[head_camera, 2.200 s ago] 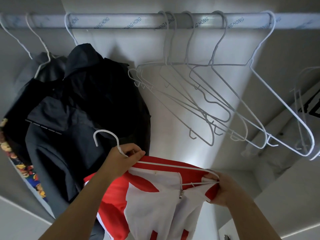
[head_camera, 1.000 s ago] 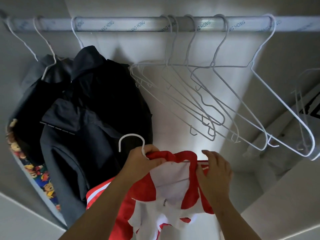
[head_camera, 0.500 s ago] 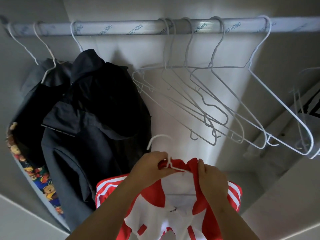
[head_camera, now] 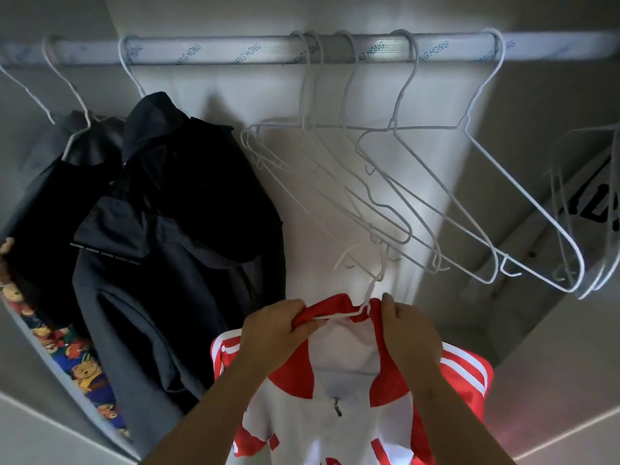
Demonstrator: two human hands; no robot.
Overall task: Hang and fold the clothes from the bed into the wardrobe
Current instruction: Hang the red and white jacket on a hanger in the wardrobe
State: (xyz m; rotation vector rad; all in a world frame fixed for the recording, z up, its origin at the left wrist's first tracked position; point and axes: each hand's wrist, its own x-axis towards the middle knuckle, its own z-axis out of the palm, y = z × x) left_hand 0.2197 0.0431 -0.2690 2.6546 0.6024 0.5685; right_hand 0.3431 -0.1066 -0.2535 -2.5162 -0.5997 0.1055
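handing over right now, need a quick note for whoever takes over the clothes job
Left hand: grips the collar of the red and white jacket together with the white hanger wire.
Right hand: grips the collar's other side.
Jacket: on the hanger, held below the rail; the hook is not on the rail.
Done: dark jackets hang at the rail's left.
Left: hook the hanger on the rail, probably in the gap beside the empty hangers. The bed is out of view.
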